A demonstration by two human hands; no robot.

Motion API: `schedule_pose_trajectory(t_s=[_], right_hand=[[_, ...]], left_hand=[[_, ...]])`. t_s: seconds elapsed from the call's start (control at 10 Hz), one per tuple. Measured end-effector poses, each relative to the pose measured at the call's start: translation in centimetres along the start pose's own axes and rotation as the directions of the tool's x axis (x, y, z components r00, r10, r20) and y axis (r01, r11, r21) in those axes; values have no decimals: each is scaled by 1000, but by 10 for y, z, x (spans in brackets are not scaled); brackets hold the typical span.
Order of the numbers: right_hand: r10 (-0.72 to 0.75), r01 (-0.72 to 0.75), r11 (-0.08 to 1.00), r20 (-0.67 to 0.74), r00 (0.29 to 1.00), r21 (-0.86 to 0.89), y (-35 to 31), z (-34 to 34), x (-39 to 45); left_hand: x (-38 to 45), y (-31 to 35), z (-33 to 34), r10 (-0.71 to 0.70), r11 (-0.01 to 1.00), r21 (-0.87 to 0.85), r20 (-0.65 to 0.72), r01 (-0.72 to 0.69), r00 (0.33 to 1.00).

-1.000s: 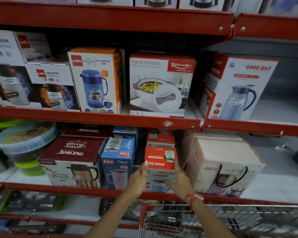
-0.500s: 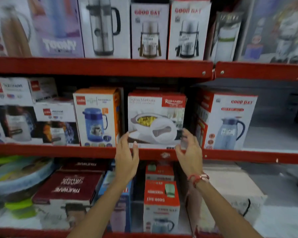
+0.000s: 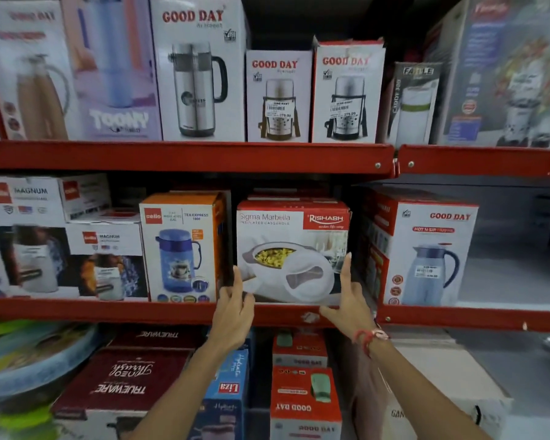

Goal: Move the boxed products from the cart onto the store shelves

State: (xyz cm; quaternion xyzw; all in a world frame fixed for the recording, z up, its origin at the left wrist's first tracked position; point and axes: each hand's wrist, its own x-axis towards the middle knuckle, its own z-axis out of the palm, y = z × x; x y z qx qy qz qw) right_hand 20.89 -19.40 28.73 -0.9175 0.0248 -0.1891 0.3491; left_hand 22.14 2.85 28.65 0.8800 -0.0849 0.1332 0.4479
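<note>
Both hands have risen from the small Good Day box (image 3: pixel 304 398) to the casserole box (image 3: pixel 292 249) on the middle shelf (image 3: pixel 108 311). The left hand (image 3: pixel 234 308) touches its lower left edge and the right hand (image 3: pixel 346 300) its right edge, fingers straight.

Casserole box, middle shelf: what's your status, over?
Both open: left hand and right hand flank casserole box. Box on middle shelf. Neighbouring cello box close at left.
</note>
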Motion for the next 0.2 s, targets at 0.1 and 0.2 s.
schedule_pose_trajectory(t_s=[0.1,0.2], right_hand=[[41,-54,995,-146,988,-84,-27,-16,6],[-278,195,959,-526,804,-208,-78,-47,21]], left_hand=[[1,22,-18,49,996,79,2,-49,999],[13,63,-51,305,945,185,-184,-271,934]])
